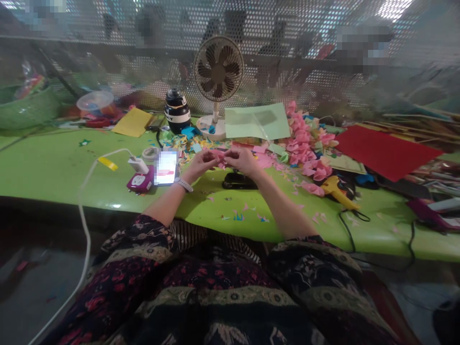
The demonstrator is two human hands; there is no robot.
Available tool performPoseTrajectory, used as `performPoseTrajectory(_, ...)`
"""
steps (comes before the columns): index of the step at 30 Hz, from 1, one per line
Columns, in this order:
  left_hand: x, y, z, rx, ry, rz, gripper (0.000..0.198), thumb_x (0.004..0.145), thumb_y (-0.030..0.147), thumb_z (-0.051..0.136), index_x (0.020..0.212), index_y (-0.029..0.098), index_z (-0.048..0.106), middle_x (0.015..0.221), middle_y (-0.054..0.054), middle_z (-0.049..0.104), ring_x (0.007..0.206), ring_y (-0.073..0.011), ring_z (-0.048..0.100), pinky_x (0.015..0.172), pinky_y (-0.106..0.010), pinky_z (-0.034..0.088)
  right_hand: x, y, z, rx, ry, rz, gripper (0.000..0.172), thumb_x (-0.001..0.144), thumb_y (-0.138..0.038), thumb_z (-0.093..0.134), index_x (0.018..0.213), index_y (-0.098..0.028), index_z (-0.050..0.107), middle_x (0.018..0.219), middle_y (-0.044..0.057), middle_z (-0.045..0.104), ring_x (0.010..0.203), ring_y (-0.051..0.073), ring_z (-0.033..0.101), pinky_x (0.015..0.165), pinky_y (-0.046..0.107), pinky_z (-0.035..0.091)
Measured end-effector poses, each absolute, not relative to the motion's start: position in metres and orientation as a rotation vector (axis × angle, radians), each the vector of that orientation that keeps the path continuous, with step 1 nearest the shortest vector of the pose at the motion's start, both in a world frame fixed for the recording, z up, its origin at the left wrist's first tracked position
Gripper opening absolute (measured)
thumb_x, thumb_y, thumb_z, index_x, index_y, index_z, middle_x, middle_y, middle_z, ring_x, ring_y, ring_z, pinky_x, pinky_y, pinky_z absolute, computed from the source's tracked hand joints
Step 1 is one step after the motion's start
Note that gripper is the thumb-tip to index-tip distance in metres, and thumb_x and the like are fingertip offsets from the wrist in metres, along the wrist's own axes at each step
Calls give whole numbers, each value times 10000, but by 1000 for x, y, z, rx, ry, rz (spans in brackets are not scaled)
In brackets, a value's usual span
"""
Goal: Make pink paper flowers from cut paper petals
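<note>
Between the fingertips of both hands is a small piece of pink paper [220,158], its exact shape partly hidden. My left hand [201,163], with a pale band on the wrist, pinches it from the left. From the right, my right hand [240,160] pinches the same piece. Just below the hands a dark object [239,181], whose kind I cannot make out, lies on the green table [201,206]. Pink paper flowers [302,139] are heaped to the right, and small paper scraps [187,144] are strewn behind my left hand.
A lit phone [166,167] and a purple power socket [141,181] with a white cord stand left. Behind are a fan [217,72], a dark bottle [177,112] and green paper [257,120]. To the right lie a yellow glue gun [338,191] and red paper [388,151].
</note>
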State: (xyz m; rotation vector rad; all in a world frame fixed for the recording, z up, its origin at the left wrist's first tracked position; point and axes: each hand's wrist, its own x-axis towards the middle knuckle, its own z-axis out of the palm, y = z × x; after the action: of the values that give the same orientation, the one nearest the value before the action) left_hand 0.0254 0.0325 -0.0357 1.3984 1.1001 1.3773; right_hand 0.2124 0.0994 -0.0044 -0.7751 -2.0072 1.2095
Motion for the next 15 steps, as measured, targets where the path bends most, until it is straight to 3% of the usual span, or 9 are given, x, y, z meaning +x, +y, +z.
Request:
performPoseTrajectory(5,27,35,-40,1412,1095,1462,373,809,349,765,1109,189,612,948,-48,731,856,-151,694,726,-267,570,203,93,-8,-908,-1882,1213,98,772,-246,763,763,-184,687,676,20,725,638,183,716,675,317,608)
performPoseTrajectory(10,26,42,-50,1414,1129,1571,569,777,291,761,1294,204,539,993,-47,700,922,-164,685,811,-301,571,193,87,-13,-965,-1758,1428,180,765,-204,801,783,-192,622,706,31,728,648,168,730,655,290,622)
performPoseTrajectory(15,27,47,-54,1479,1134,1529,540,820,283,713,1339,205,587,1124,-94,726,1019,-184,691,910,-335,554,196,87,-14,-937,-1874,1270,144,777,-244,757,837,-190,637,836,41,749,683,146,718,623,247,591)
